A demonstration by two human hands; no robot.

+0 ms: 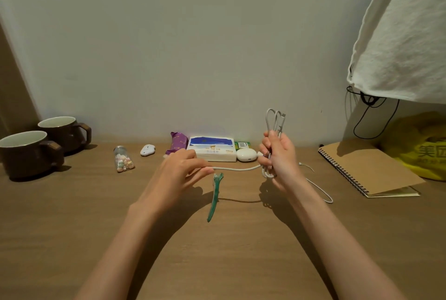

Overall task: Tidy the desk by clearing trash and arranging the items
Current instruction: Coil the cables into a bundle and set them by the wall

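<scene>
Two bare arms reach in from the bottom edge over the brown desk (72, 239). Far left of the left hand stand two brown mugs (26, 152), one behind the other. Nearer that hand lies a little glass jar (123, 158) with pale sweets inside, then a small white gadget (147, 150); I cannot tell what it is.

The left hand (176, 174) pinches a white cable (236, 169) between thumb and fingertips. Its fingers hide the bottom of a purple packet (178, 143) behind it.

Under the bit of cable between the hands lies a green hair clip (214, 197), flat on the desk. Behind that gap, by the wall, sits a white and blue tissue pack (212, 152). A round white case (247, 155) is just beside it, partly covered by the right hand. A green pack (242, 145) peeks out behind, mostly hidden.

The right hand (280, 157) is closed tight round a bunch of cable loops held upright. Loops stick out above and below the fist. More cable trails on the desk to its right.

Further right lies a brown spiral notebook (362, 167), then a yellow bag (420, 147) cut off by the edge. A white cloth (405, 46) hangs above, with a black cord (371, 116) under it.
</scene>
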